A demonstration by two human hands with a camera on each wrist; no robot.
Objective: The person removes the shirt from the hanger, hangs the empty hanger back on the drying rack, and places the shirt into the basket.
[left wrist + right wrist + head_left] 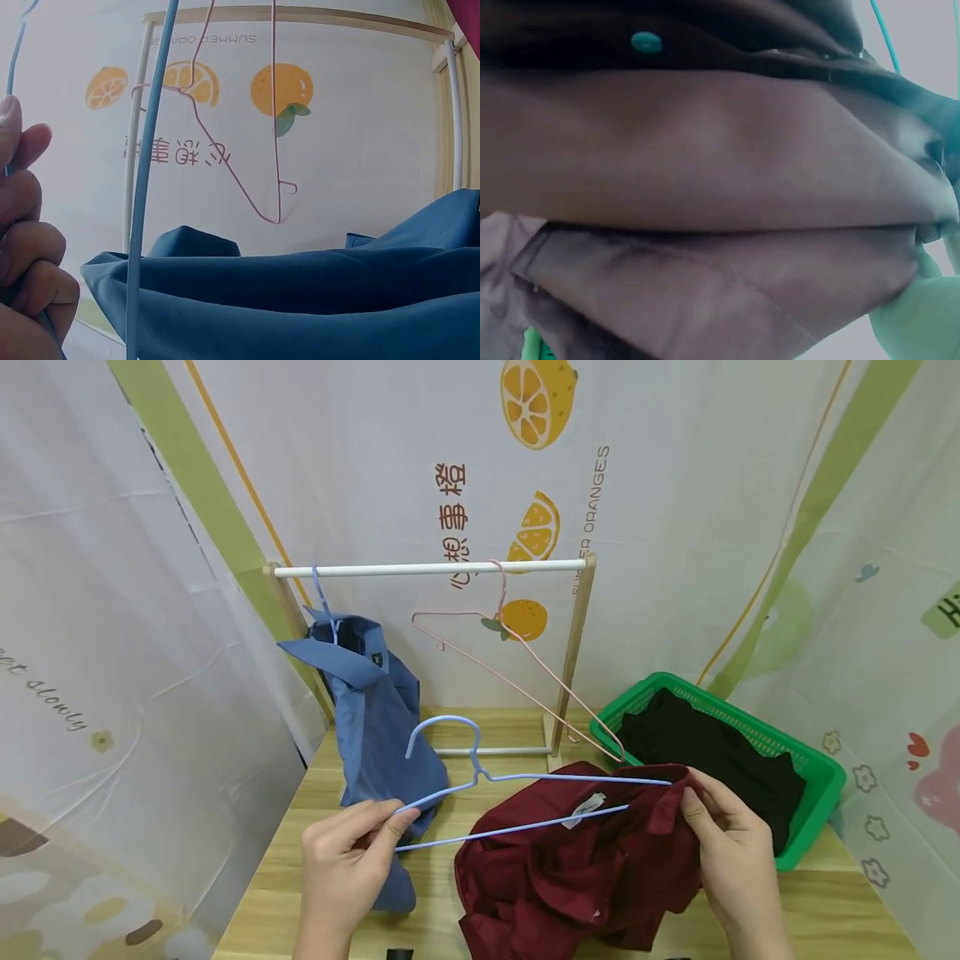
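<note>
Currently, blue hanger [477,766] is pinched at left end by left hand [348,852], its crosswise right end tucked inside maroon garment [555,868] gripped by right hand [731,839].

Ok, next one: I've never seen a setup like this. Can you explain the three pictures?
No machine here: a person works bare-handed. The largest picture comes from a head-worn camera, the others from one on each wrist. The left hand holds a light-blue hanger; the right hand grips a dark red garment, which hides the hanger's far end. On the wooden table stand a rack, with a blue garment and pink hanger, and a green basket holding black cloth.
</note>
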